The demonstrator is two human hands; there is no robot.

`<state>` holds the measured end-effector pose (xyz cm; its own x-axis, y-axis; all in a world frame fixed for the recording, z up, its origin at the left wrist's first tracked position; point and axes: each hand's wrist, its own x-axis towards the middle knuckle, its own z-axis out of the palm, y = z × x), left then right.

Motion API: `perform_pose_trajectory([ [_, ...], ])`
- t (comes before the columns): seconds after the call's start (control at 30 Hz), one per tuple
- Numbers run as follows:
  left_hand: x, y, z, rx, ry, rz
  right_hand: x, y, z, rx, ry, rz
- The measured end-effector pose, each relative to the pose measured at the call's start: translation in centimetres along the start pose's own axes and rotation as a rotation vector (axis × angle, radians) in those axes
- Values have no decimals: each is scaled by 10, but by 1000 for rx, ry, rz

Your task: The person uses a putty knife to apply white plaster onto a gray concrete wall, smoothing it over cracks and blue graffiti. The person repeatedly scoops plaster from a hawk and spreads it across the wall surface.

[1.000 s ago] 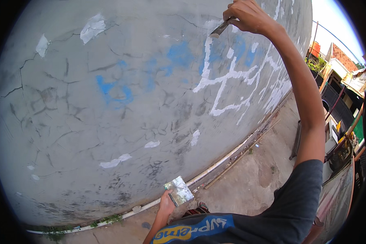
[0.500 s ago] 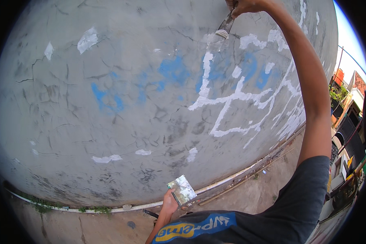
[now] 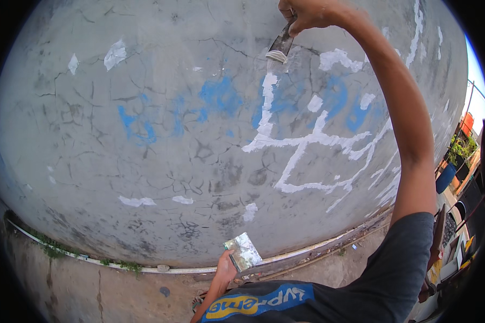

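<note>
My right hand [image 3: 310,13] is raised high against a cracked grey wall [image 3: 161,70], closed round a putty knife [image 3: 283,42]. A bead of white putty [image 3: 276,56] lies along the knife's edge, which is at the wall just above a white filled strip [image 3: 267,102]. Down near my body, my left hand [image 3: 224,266] grips a square flat plate [image 3: 243,252] by its edge. The plate's face looks shiny and mottled with pale smears. Part of the right hand's fingers is cut off by the top of the picture.
Blue paint smudges [image 3: 221,97] and several white filler patches mark the wall. A white pipe [image 3: 194,270] runs along its foot, with small weeds [image 3: 129,266] beside it. Concrete ground [image 3: 140,290] lies below. At far right stand a blue barrel [image 3: 445,177] and assorted clutter.
My right hand and the putty knife have moved left and slightly down, to just above the white strip. My left hand still holds the plate in nearly the same place. The view has shifted a little.
</note>
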<state>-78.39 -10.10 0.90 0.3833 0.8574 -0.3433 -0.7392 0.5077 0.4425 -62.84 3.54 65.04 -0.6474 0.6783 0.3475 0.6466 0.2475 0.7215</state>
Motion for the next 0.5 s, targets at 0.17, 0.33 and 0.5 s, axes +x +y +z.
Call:
perform_pose_trajectory([
  [0.17, -4, -4, 2, -24, 18, -16, -30, 30, -28, 35, 68, 58],
  [0.33, 1, -8, -9, -30, 0, 2, -49, -1, 1, 121, -77, -31],
  [0.5, -2, -6, 10, 12, 39, 22, -33, 9, 13, 40, 33, 11],
])
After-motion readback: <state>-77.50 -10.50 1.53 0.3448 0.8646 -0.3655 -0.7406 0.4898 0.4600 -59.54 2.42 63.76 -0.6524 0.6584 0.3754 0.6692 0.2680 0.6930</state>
